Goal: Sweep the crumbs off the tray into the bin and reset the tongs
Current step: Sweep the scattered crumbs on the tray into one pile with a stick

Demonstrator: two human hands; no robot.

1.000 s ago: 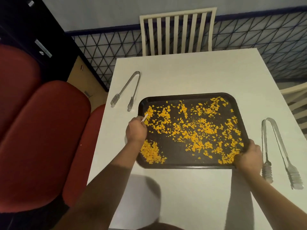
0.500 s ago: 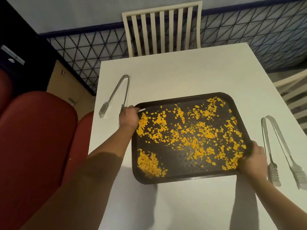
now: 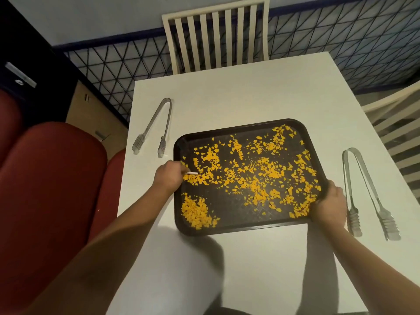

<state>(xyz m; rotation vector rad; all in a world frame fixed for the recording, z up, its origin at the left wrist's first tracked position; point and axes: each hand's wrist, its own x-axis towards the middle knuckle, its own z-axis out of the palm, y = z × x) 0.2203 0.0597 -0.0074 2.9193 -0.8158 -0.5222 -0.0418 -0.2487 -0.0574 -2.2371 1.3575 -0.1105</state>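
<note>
A dark tray [image 3: 241, 227] lies on the white table [image 3: 238, 94], strewn with yellow crumbs [image 3: 256, 173]. A heap of crumbs [image 3: 196, 212] sits in its near left corner. My left hand [image 3: 169, 177] is closed on a small white scraper [image 3: 192, 173] at the tray's left edge, its tip touching a line of crumbs. My right hand [image 3: 329, 204] grips the tray's near right corner. One pair of metal tongs [image 3: 154, 130] lies left of the tray, another pair of tongs [image 3: 368, 196] lies to its right. No bin is in view.
A white slatted chair [image 3: 216, 35] stands at the table's far side, another chair [image 3: 400, 119] at the right. Red cushioned seats [image 3: 50, 189] run along the table's left edge. Bare tabletop lies in front of the tray.
My left hand went up to the tray's far left corner, then came back down its left side, dragging crumbs toward me with the scraper. My right hand kept its hold on the tray.
</note>
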